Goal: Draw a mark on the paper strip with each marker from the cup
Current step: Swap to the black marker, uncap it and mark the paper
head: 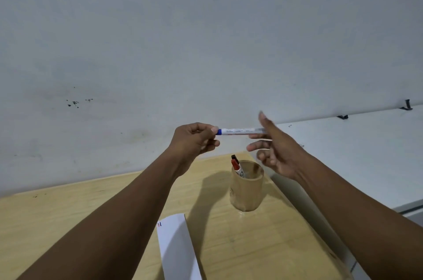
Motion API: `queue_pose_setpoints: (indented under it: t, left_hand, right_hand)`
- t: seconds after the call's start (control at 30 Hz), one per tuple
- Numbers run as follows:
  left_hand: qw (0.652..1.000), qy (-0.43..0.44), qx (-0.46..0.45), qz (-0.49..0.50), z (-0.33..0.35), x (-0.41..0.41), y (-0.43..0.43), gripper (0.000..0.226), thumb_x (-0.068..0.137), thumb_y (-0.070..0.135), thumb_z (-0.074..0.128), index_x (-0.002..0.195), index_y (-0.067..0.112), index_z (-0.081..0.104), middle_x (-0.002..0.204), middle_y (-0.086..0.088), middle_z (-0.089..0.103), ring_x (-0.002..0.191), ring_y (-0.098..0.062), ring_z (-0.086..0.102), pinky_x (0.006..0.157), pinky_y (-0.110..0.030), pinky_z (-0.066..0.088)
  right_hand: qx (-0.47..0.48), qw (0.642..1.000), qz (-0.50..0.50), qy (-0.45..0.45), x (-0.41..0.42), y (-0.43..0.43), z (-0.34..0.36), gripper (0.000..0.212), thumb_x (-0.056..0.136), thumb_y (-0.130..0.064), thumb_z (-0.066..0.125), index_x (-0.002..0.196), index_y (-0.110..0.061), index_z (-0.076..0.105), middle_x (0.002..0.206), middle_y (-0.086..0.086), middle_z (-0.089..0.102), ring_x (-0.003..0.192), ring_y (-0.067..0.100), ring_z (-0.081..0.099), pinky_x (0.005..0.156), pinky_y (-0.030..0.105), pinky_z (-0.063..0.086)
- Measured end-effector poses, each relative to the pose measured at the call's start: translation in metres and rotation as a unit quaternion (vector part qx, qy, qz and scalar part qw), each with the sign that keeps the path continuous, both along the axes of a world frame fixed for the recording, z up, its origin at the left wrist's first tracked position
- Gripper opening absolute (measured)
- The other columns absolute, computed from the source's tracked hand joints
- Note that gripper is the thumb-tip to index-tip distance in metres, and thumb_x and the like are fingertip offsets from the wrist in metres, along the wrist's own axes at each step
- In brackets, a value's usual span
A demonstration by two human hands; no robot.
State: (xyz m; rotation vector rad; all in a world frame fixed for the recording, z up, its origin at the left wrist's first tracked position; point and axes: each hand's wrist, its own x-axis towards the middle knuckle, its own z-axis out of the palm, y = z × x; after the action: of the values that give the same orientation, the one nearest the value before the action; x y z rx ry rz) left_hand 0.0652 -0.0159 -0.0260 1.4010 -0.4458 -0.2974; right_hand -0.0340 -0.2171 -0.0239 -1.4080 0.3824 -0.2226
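A white marker with a blue end (238, 131) is held level in the air above the table. My left hand (194, 142) pinches its blue end. My right hand (274, 149) is at the marker's other end with fingers spread, slightly blurred; whether it grips the marker I cannot tell. Below stands a clear cup (246, 185) holding a red-capped marker (237, 166) and a black one (234, 157). A white paper strip (177, 247) lies on the wooden table (68, 215), with short red and blue marks near its far end.
A grey-white wall rises behind the table. A white surface (357, 156) adjoins the table on the right, with small dark clips along its far edge. The cup stands near the table's right edge.
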Motion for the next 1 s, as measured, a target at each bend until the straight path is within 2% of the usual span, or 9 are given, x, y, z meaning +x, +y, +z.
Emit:
queue_pose_setpoints:
  t: [0.07,0.2,0.37,0.43,0.5,0.57,0.63,0.77,1.0]
  left_hand:
    - [0.999,-0.038,0.035,0.012,0.004,0.005,0.002,0.015,0.09,0.008,0.073,0.098,-0.005,0.074,0.068,-0.006,0.07,0.07,-0.023,0.072,0.081,-0.036,0.062]
    - [0.986,-0.108,0.125,0.004,0.008,0.006,-0.003,0.015,0.09,0.007,0.074,0.096,-0.007,0.074,0.061,0.002,0.073,0.066,-0.019,0.07,0.073,-0.033,0.06]
    - [0.95,-0.2,0.24,-0.013,-0.001,0.002,-0.025,0.013,0.084,0.021,0.082,0.088,0.008,0.079,0.067,0.002,0.073,0.065,-0.011,0.064,0.066,-0.03,0.056]
    - [0.937,-0.222,0.268,-0.016,-0.005,-0.001,-0.035,0.023,0.079,0.035,0.085,0.089,0.015,0.079,0.059,0.012,0.064,0.059,-0.001,0.059,0.06,-0.019,0.047]
    - [0.926,-0.242,0.289,-0.012,-0.008,-0.005,-0.042,0.027,0.083,0.044,0.078,0.094,0.018,0.079,0.067,0.016,0.067,0.066,0.003,0.061,0.059,-0.012,0.042]
    - [0.911,-0.26,0.321,-0.003,-0.012,-0.005,-0.046,0.021,0.095,0.027,0.064,0.108,0.017,0.078,0.102,0.006,0.076,0.097,-0.007,0.067,0.076,-0.018,0.046]
    - [0.891,-0.268,0.367,-0.019,-0.015,-0.005,-0.047,0.034,0.096,0.006,0.051,0.117,0.014,0.076,0.122,-0.003,0.073,0.114,-0.018,0.065,0.089,-0.023,0.048]
    - [0.866,-0.292,0.404,-0.043,-0.022,-0.006,-0.047,0.039,0.094,-0.001,0.049,0.113,0.014,0.079,0.114,-0.007,0.078,0.106,-0.02,0.068,0.08,-0.021,0.046]
    - [0.867,-0.293,0.399,-0.064,-0.019,-0.002,-0.04,0.024,0.089,0.009,0.065,0.107,0.014,0.08,0.104,-0.005,0.078,0.091,-0.017,0.068,0.075,-0.02,0.05]
  right_hand:
    - [-0.054,0.996,-0.068,0.03,-0.004,-0.019,-0.005,0.071,0.085,-0.073,0.058,0.109,-0.006,0.065,0.074,0.015,0.073,0.037,0.014,0.049,0.032,0.02,0.029]
    - [-0.161,0.974,-0.146,0.061,-0.008,-0.042,-0.018,0.06,0.097,-0.06,0.051,0.109,-0.003,0.066,0.078,0.015,0.073,0.044,0.019,0.048,0.039,0.024,0.032]
    - [-0.189,0.972,-0.129,0.059,-0.009,-0.037,-0.023,0.048,0.099,-0.051,0.053,0.103,-0.005,0.067,0.075,0.011,0.072,0.042,0.018,0.049,0.043,0.024,0.032]
    - [-0.208,0.97,-0.114,0.052,-0.008,-0.032,-0.024,0.045,0.1,-0.048,0.054,0.102,-0.005,0.067,0.074,0.009,0.072,0.043,0.018,0.05,0.043,0.023,0.032]
    - [-0.226,0.968,-0.103,0.045,-0.007,-0.026,-0.026,0.043,0.1,-0.047,0.055,0.102,-0.006,0.068,0.073,0.008,0.073,0.044,0.018,0.052,0.042,0.023,0.034]
    - [-0.237,0.966,-0.092,0.04,-0.005,-0.022,-0.027,0.042,0.1,-0.046,0.056,0.102,-0.007,0.068,0.072,0.007,0.073,0.043,0.016,0.053,0.042,0.022,0.035]
    - [-0.245,0.965,-0.083,0.036,-0.003,-0.018,-0.03,0.04,0.099,-0.046,0.057,0.101,-0.008,0.069,0.072,0.006,0.074,0.043,0.015,0.053,0.043,0.022,0.035]
    - [-0.251,0.964,-0.077,0.029,0.001,-0.011,-0.036,0.039,0.098,-0.044,0.06,0.098,-0.007,0.07,0.07,0.006,0.075,0.039,0.014,0.053,0.043,0.022,0.037]
    - [-0.257,0.963,-0.075,0.021,0.004,-0.007,-0.036,0.034,0.099,-0.042,0.061,0.097,-0.01,0.071,0.071,0.005,0.075,0.038,0.013,0.053,0.041,0.021,0.037]
